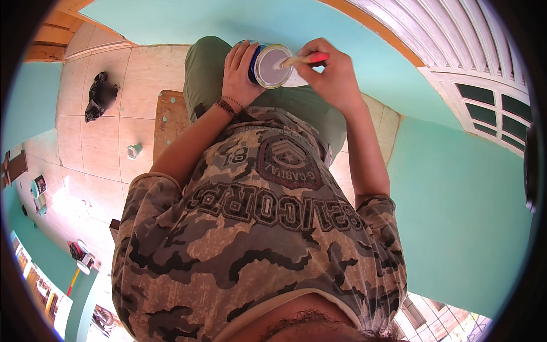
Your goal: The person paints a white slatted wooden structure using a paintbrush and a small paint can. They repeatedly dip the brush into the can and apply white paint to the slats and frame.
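Indoors, a person in a camouflage shirt (256, 251) and green trousers (206, 74) is holding a blue-sided can (252, 68) at the top center of the frame, just above the lap. The left hand (239, 67) is curling around the can's side, fingers together, while its round, pale-colored end is facing up toward the viewer. The right hand (331, 74) is pinching a red-handled brush (307, 58) between thumb and fingers, and the brush's light tip is overlapping the can's right edge; whether it is touching, an onlooker cannot tell from this angle. Dark bracelets (227, 108) are circling the left wrist. At upper left, a black bundle (100, 97) is lying on the pale tiled floor (94, 139), with a small teal-and-white cup (134, 151) standing farther down the frame, near a brown board (163, 128) that is showing teal spots. Turquoise wall (450, 199) is filling the right side, and white slatted panels (410, 25) are curving across the upper right.
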`<state>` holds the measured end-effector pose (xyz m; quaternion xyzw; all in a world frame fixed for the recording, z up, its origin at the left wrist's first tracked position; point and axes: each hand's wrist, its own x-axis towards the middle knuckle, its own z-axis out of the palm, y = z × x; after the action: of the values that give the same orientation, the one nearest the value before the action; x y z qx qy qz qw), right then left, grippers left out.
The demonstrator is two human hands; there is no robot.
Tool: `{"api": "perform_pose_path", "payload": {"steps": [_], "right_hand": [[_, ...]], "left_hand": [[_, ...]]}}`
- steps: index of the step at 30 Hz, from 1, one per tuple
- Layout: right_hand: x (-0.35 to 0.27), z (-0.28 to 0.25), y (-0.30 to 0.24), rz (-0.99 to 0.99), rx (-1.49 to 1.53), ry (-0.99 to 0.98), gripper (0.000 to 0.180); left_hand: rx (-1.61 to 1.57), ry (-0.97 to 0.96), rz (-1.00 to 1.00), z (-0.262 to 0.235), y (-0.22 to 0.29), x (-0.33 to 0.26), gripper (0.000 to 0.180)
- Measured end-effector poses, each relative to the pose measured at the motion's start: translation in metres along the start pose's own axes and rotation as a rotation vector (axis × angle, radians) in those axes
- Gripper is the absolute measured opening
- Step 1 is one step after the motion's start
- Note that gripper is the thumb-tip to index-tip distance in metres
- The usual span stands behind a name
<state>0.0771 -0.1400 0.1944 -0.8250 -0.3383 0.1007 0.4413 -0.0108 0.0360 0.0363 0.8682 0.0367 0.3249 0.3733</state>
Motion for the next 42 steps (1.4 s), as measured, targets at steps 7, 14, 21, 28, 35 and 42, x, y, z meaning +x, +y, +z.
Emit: {"api": "perform_pose_path", "payload": {"steps": [7, 14, 21, 28, 35, 42], "right_hand": [[0.008, -0.011, -0.002, -0.137, -0.176, -0.306, 0.020], [0.007, -0.005, 0.006, -0.135, -0.140, -0.260, 0.017], [0.015, 0.011, 0.010, -0.155, -0.272, -0.216, 0.019], [0.028, 0.025, 0.013, -0.078, -0.260, -0.083, 0.030], [0.021, 0.018, 0.014, -0.029, -0.385, -0.009, 0.030], [0.010, 0.003, 0.001, -0.007, -0.338, -0.012, 0.026]], "left_hand": [[0.034, -0.019, 0.026, 0.001, -0.002, 0.000, 0.098], [0.011, 0.002, 0.026, 0.003, -0.002, 0.000, 0.099], [0.035, -0.008, 0.041, 0.004, -0.002, -0.001, 0.097], [0.029, -0.006, 0.029, 0.005, -0.003, 0.000, 0.094], [0.044, -0.020, 0.026, 0.002, -0.001, -0.002, 0.095], [0.066, -0.037, 0.020, -0.001, -0.001, -0.001, 0.096]]}}
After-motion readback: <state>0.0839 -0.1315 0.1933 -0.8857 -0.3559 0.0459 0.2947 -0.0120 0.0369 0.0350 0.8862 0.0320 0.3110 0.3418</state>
